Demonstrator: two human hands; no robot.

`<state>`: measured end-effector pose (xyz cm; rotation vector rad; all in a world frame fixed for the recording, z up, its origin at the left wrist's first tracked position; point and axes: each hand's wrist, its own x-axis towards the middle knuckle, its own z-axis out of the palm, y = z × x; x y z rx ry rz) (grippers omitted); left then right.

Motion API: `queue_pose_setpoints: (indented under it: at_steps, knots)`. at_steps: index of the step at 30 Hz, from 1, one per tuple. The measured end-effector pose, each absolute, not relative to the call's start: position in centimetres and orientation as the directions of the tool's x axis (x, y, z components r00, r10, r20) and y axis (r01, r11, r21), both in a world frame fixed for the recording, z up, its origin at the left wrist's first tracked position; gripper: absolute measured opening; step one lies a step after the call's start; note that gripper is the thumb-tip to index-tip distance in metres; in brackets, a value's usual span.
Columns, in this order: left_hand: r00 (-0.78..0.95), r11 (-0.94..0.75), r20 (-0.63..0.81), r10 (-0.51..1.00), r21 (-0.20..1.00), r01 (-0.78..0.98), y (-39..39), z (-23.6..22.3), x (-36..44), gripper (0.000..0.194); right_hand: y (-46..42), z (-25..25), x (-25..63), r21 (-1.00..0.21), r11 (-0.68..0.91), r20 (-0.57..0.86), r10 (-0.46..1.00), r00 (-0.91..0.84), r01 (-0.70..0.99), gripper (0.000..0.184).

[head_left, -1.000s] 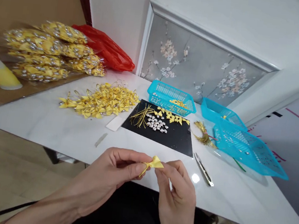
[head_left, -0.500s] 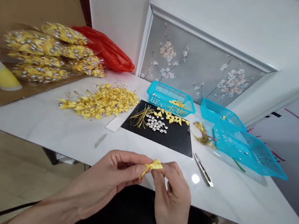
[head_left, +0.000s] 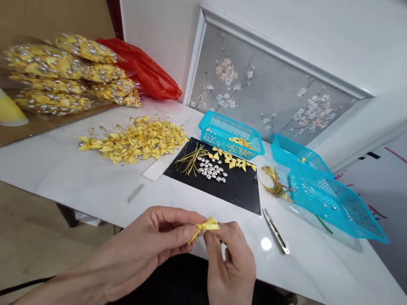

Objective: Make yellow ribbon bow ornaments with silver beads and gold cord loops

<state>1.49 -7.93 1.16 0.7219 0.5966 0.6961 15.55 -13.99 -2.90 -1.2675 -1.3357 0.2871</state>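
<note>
Across the white table [head_left: 98, 177] we go, with the black mat [head_left: 221, 193] ahead and the heap of yellow bows [head_left: 142, 140] left of it, apparently kept aside so the mat's near side stays free for handling. Just this side of the mat, the left hand [head_left: 170, 234] pinches firmly closed at one end of a yellow bow [head_left: 211, 224], the right hand [head_left: 230, 268] nipping its other end, probably to steady it, while silver beads [head_left: 212, 169] sit loose on the mat, seemingly within easy reach.

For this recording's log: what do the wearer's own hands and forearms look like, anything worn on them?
The left hand and right hand are ungloved, with no ring, watch or bracelet visible. No sleeve shows on the left forearm.
</note>
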Motion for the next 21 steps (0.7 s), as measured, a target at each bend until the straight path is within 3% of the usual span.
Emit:
queue_pose_setpoints:
  at_steps: [8,14,17,21]
  knots:
    - [0.634,0.5,-0.222,0.741,0.812,-0.3,-7.8,1.0,1.5,0.011,-14.0,-2.7,15.4,-0.779,0.374,0.572,0.753,0.326,0.504,0.016]
    - [0.524,0.103,-0.058,0.85,0.993,-0.056,-7.1,0.5,1.5,0.013,-14.2,-3.1,15.8,-0.811,0.313,0.51,0.793,0.335,0.495,0.024]
    - [0.517,-0.1,0.073,0.853,0.995,0.025,-6.8,0.8,1.4,0.019,-14.1,-2.5,16.2,-0.618,0.34,0.665,0.708,0.24,0.709,0.028]
    - [0.527,-0.239,0.169,0.833,0.969,0.068,-6.7,0.7,1.6,0.023,-13.7,-1.3,16.1,-0.308,0.29,0.831,0.546,0.109,0.906,0.015]
